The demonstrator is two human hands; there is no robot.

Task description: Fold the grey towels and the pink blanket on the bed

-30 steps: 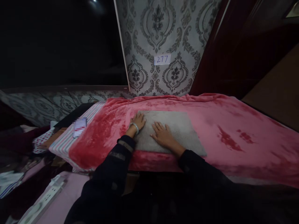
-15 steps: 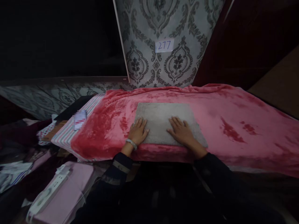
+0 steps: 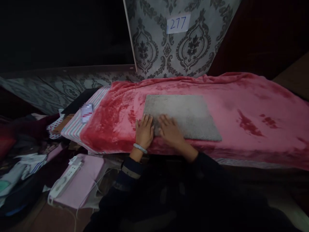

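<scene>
A grey rectangular mat (image 3: 185,112) lies flat on a pink and red plush blanket (image 3: 113,119). My left hand (image 3: 144,130), with a bracelet at the wrist, rests at the mat's left edge, fingers pointing away from me. Close beside it on the right, my right hand (image 3: 171,131) is over the left part of the mat, slightly blurred, its fingers apart. Neither hand holds anything.
A striped cloth (image 3: 72,129) shows at the blanket's left end, with a blurred-out item on it. Lower left, a white power strip (image 3: 65,182) with cords lies on a pink surface (image 3: 89,167). Clothes are piled at far left. A dark screen (image 3: 65,35) stands behind.
My right hand has moved left across the mat, close to my left hand. My left hand stays at the mat's left edge. The camera view has shifted.
</scene>
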